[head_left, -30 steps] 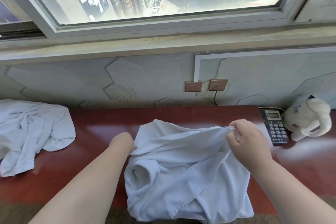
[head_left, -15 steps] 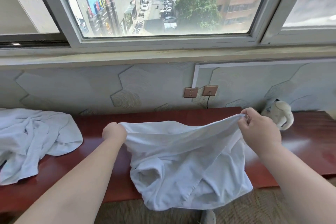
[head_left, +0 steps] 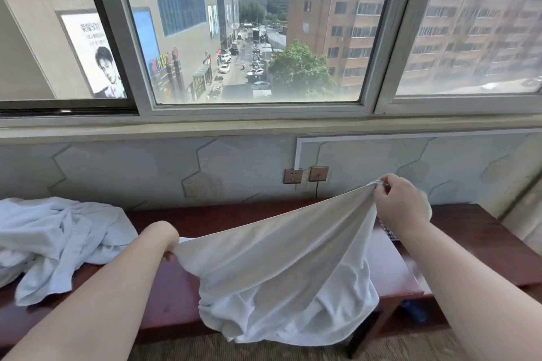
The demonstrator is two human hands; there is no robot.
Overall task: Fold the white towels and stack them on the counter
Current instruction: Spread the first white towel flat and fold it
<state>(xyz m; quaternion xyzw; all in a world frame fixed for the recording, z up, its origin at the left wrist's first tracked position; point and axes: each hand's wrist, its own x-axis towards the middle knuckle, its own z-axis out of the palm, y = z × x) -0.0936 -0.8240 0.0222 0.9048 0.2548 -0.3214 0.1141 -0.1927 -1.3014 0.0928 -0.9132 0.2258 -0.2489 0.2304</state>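
Note:
A white towel point(head_left: 281, 267) hangs stretched between both hands above the dark red counter point(head_left: 176, 290). My right hand point(head_left: 401, 205) pinches one top corner, raised near the wall. My left hand point(head_left: 162, 239) grips the opposite edge lower down, its fingers hidden behind the wrist. The towel's lower part sags in folds over the counter's front edge. A second white towel point(head_left: 55, 240) lies crumpled on the counter at the left.
A wall with two sockets point(head_left: 306, 175) and a cable runs behind the counter, under a wide window. A phone's edge point(head_left: 388, 231) shows behind my right wrist. Carpet point(head_left: 181, 349) lies below the counter's front edge.
Both hands have lifted the towel off the counter and spread it wider; the right hand rose higher toward the wall. The view tilted up toward the window.

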